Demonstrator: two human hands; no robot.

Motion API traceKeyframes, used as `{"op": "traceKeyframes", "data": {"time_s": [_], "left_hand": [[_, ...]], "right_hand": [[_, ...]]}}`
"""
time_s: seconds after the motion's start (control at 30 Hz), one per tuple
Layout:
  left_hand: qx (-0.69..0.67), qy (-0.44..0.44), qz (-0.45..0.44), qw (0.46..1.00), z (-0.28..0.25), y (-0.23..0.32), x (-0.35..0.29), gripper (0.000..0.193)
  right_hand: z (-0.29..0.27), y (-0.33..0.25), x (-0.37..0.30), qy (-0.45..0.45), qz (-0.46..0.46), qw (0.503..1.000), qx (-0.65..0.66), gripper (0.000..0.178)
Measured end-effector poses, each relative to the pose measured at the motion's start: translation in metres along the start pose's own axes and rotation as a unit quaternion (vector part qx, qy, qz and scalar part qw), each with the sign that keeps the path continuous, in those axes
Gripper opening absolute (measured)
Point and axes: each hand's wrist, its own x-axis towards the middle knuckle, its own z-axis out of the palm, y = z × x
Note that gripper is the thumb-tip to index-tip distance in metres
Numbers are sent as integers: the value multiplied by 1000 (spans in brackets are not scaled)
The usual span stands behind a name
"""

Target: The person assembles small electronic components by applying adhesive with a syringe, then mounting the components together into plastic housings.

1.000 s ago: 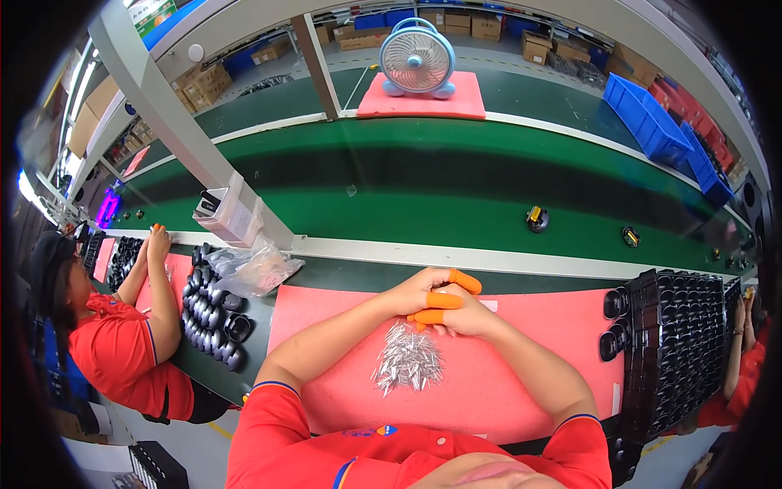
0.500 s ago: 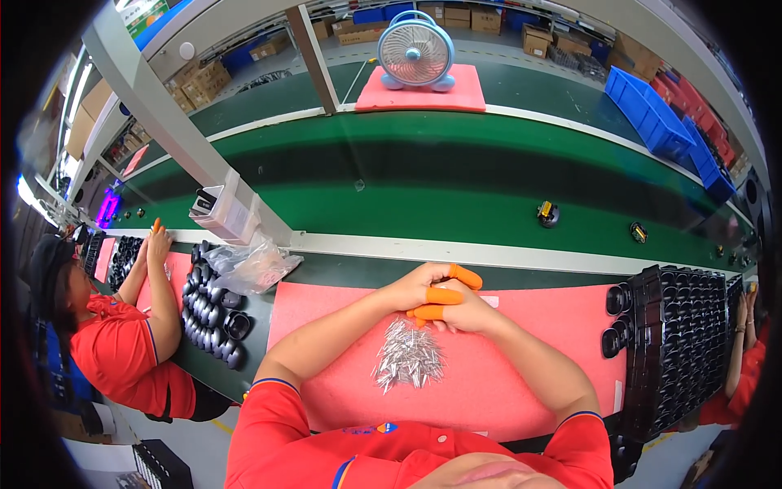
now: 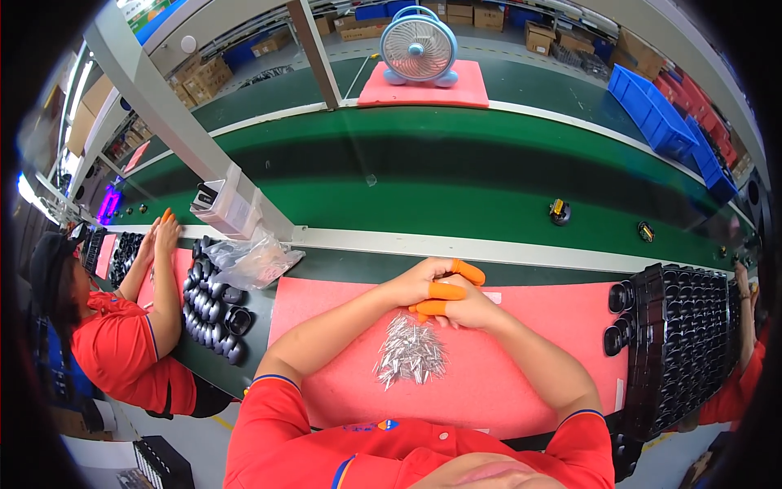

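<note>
My left hand [image 3: 418, 283] and my right hand [image 3: 467, 307] rest folded together over the far part of a pink foam mat [image 3: 326, 375]. Orange finger cots cover some fingertips, and the fingers are closed over each other. No object shows in either hand; the space between the palms is hidden. Just nearer to me than the hands lies a loose heap of thin silver metal pins [image 3: 411, 352], its far tip close to my fingers.
Right of the mat stand stacked black trays [image 3: 680, 350] of black parts. On the left sit dark rounded housings [image 3: 213, 306], a plastic bag [image 3: 265, 262] and a co-worker [image 3: 122, 334]. Beyond runs a green conveyor belt [image 3: 456, 196] carrying small parts [image 3: 560, 212]; a blue fan [image 3: 418, 49] stands behind it.
My hands stay folded and the pin heap is unchanged. Small parts on the belt have shifted a little to the right. The left co-worker's hands have moved slightly up and right.
</note>
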Motion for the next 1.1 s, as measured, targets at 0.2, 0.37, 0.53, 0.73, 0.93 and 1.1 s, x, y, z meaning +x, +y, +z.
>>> {"op": "traceKeyframes", "data": {"time_s": [0.2,0.37,0.53,0.73,0.93,1.1], "left_hand": [[0,2,22,1000,-4,-11,1,41],[-23,-1,-5,1000,-2,-6,0,41],[-32,-5,-57,998,2,8,-3,40],[1,4,13,1000,-6,-12,2,41],[-1,11,8,1000,-7,-14,0,42],[-15,2,-24,1000,-3,-6,0,43]], "right_hand": [[0,0,2,-21,6,1000,-17,20],[1,6,3,-7,8,1000,-12,24],[-1,8,3,-10,10,1000,-12,22],[1,6,4,-3,1,1000,7,22],[0,1,3,-9,5,1000,-12,23],[-1,4,1,-9,1,1000,-3,23]]}}
